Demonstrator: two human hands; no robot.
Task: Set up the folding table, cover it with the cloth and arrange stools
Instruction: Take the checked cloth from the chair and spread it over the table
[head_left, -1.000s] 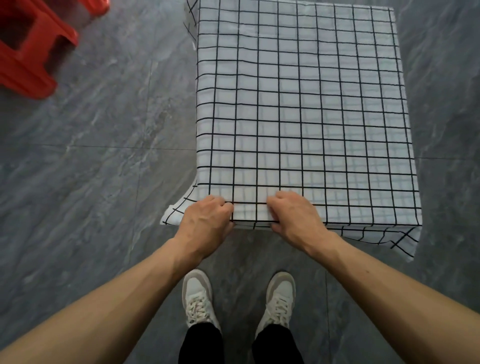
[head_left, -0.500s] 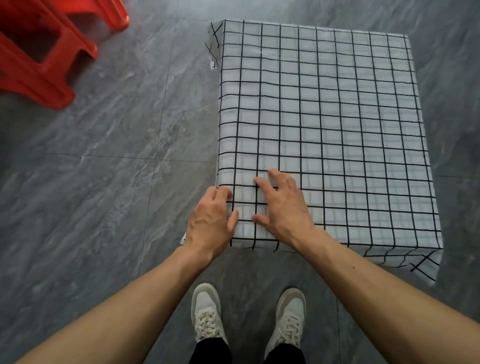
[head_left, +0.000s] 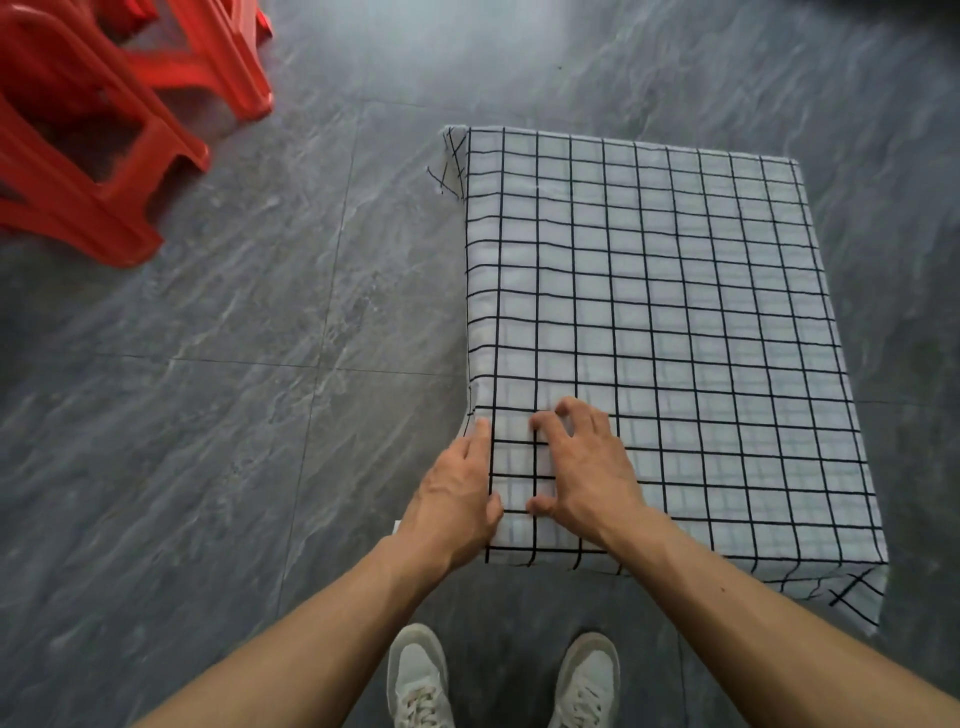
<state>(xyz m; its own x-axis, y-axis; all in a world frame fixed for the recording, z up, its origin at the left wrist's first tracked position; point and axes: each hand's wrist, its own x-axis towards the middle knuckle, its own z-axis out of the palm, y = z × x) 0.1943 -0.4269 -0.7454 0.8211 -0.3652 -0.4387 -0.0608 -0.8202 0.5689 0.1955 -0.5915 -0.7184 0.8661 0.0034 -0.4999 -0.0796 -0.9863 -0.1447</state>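
Note:
A white cloth with a black grid (head_left: 675, 322) covers the low folding table completely; the table itself is hidden under it. My left hand (head_left: 452, 499) lies along the cloth's near left edge, fingers fairly straight against the side. My right hand (head_left: 582, 467) rests on top of the cloth near the same corner, fingers spread and slightly bent, pressing the fabric. Red plastic stools (head_left: 104, 130) stand at the far left on the floor, apart from the table.
The floor is dark grey stone tile (head_left: 208, 441) all round. My two pale sneakers (head_left: 421, 680) stand just before the table's near edge. A cloth corner (head_left: 857, 592) hangs down at the near right.
Both hands let go of the near edge and shifted left to the near left corner, the right hand now flat on top. The view swung left, showing more of the red stools.

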